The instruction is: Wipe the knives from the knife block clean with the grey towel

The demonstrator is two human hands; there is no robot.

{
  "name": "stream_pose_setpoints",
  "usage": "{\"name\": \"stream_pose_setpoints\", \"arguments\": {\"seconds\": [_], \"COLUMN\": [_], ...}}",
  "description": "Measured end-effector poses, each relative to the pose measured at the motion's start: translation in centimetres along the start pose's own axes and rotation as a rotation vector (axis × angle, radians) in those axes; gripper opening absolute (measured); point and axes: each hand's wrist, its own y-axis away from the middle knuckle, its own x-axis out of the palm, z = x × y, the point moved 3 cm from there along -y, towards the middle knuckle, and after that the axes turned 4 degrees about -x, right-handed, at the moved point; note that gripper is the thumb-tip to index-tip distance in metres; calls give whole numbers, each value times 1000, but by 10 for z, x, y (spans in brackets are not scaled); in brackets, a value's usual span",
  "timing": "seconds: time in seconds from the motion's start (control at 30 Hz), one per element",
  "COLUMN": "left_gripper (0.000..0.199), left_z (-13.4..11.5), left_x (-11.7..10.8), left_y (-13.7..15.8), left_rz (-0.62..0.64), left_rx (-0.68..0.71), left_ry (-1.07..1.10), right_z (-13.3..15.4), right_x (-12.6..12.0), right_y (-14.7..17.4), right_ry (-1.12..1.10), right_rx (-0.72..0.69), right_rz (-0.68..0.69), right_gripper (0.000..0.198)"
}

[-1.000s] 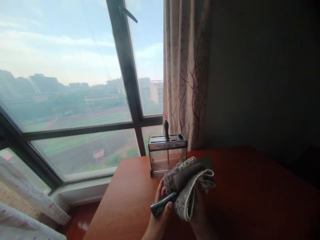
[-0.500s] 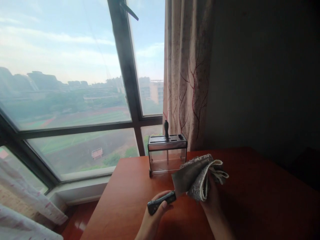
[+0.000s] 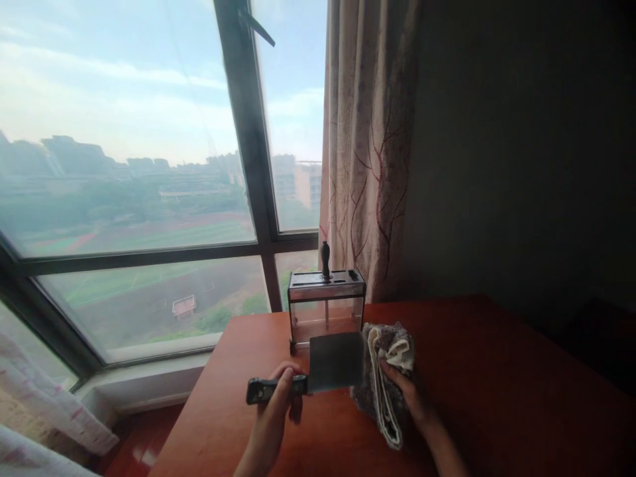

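Note:
A cleaver [image 3: 336,362] with a broad dark blade and a black handle lies level above the table. My left hand [image 3: 279,399] is wrapped round its handle, thumb on top. Folded into a thick bundle, a grey fluffy cloth [image 3: 387,381] with pale edges is gripped by my right hand [image 3: 403,385]. The cloth meets the blade's far right end and hides its tip. Behind the blade stands a knife block [image 3: 325,286] with clear sides and a slotted metal top; one black-handled tool [image 3: 325,258] sits upright in it.
The reddish-brown wooden table [image 3: 477,371] spreads under both hands, its left edge near the window sill [image 3: 154,384]. A large window [image 3: 134,132] fills the left side. A patterned curtain [image 3: 368,146] hangs behind the knife block, beside a dark wall [image 3: 497,146].
The cleaver has moved left and turned from a tilt to level. The cloth has slid toward the blade's end, uncovering most of the blade. The view has shifted slightly.

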Motion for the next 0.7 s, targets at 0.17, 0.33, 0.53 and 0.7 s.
{"name": "stream_pose_setpoints", "arguments": {"seconds": [0.17, 0.33, 0.53, 0.7], "left_gripper": [27, 27, 31, 36], "left_z": [-24, -23, 10, 22], "left_x": [7, 13, 16, 11], "left_y": [-3, -8, -6, -5], "left_rz": [136, 219, 290, 259], "left_rx": [-5, -26, -152, -203], "left_ry": [-68, -98, -34, 50], "right_z": [6, 2, -5, 10], "right_x": [-2, -11, -26, -27], "right_y": [0, -5, -9, -8], "right_ry": [256, 240, 144, 314], "right_rx": [-147, -124, -165, -215], "right_rz": [9, -150, -323, -121], "right_gripper": [42, 48, 52, 42]}}
